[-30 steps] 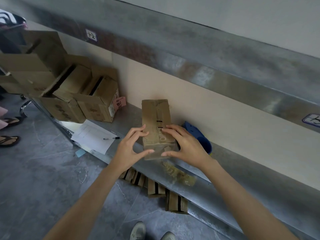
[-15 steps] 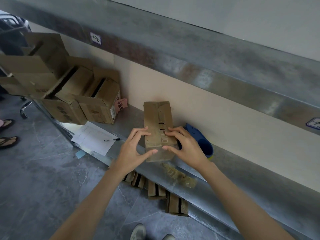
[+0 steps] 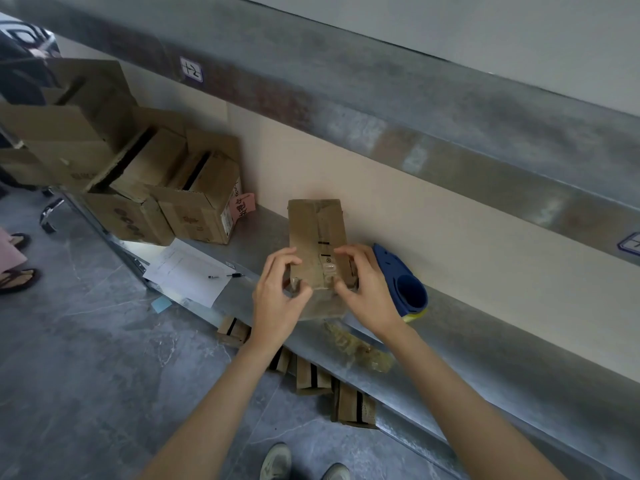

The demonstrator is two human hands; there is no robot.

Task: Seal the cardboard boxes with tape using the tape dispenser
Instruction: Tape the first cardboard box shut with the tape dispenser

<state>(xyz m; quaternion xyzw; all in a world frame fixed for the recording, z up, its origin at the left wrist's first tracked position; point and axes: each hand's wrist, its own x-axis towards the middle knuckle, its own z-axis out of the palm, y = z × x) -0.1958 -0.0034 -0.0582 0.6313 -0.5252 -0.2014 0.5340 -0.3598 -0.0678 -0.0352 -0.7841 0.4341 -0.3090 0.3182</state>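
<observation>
A small brown cardboard box (image 3: 317,230) lies on the metal shelf (image 3: 502,344), its long side pointing away from me, with clear tape along its top seam. My left hand (image 3: 277,299) grips the box's near left corner, thumb and fingers curled round it. My right hand (image 3: 363,289) grips the near right corner, fingers over the top and thumb on the front face. The blue tape dispenser (image 3: 401,282) lies on the shelf just right of the box, untouched.
Several open cardboard boxes (image 3: 138,188) stand at the shelf's left end, with a paper sheet (image 3: 188,271) and pen (image 3: 227,275) before them. Crumpled tape (image 3: 360,348) lies at the shelf edge. Flat cartons (image 3: 311,375) lean below. A person's sandalled feet (image 3: 17,271) are at far left.
Both hands have curled tighter onto the box's near end, the fingers pressing down over the corners. The box has stayed in place.
</observation>
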